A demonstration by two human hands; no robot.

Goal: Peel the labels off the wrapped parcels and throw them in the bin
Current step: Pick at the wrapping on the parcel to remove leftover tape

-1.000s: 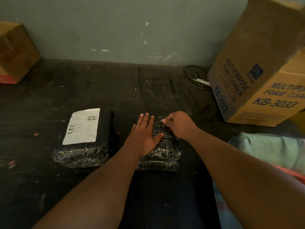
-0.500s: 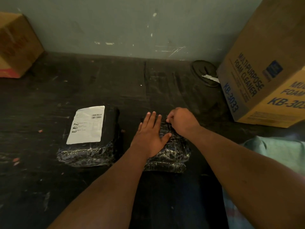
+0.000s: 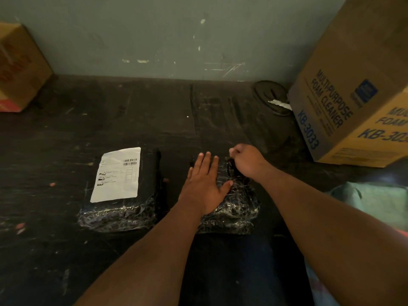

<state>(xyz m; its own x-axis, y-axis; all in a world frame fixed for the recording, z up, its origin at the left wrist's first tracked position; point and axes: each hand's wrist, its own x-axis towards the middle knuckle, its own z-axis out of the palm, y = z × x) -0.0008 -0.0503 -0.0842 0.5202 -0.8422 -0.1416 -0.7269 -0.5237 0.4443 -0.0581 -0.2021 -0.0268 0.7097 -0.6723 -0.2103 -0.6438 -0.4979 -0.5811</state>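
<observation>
Two wrapped parcels are seen on a dark floor (image 3: 66,129), side by side toward its near middle, well clear of the wall edge. The left parcel (image 3: 120,209) carries a white label (image 3: 117,175) lying flat on its top, untouched. The right parcel (image 3: 234,208) is pinned under the left hand (image 3: 204,184), palm down, fingers straight and flat on the wrap. The right hand (image 3: 247,161) is curled at the parcel's far right corner, fingertips pinched on something there; whether a label edge or only wrap is held cannot be told, since no white paper is visible on this parcel.

The wrap is judged thin, crinkly, glossy film: slippery, soft, likely to stretch or tear before a label lifts. The parcels look light and squashy, so holding down is needed while peeling. The label is judged thin paper, prone to ripping; a corner is best picked up with a nail and pulled low and slow.

A large cardboard box (image 3: 353,102) stands at the far right, a smaller box (image 3: 19,69) at the far left. No bin is clearly identified.
</observation>
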